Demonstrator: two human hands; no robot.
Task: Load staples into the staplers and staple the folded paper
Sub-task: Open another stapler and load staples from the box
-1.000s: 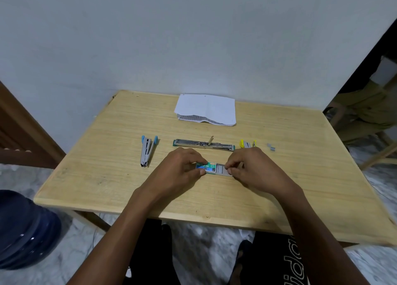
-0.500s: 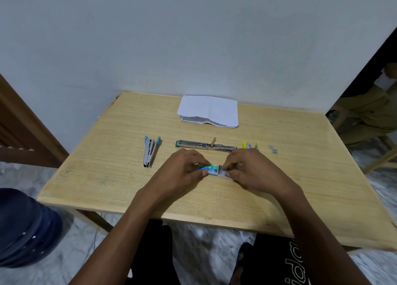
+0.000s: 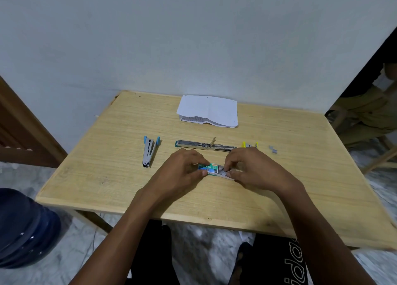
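Seemingly fetching staples (image 3: 222,173): left hand (image 3: 182,174) pinches the staple box (image 3: 210,168), right hand (image 3: 254,173) pinches its tray (image 3: 226,177); next, lift some out.

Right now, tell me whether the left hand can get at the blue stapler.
Probably yes. The blue stapler lies on the table left of the left hand, with nothing between them. That hand grips the staple box, though, so it would have to let go first.

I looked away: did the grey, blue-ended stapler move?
No. The grey, blue-ended stapler keeps the same gap left of the long open silver stapler.
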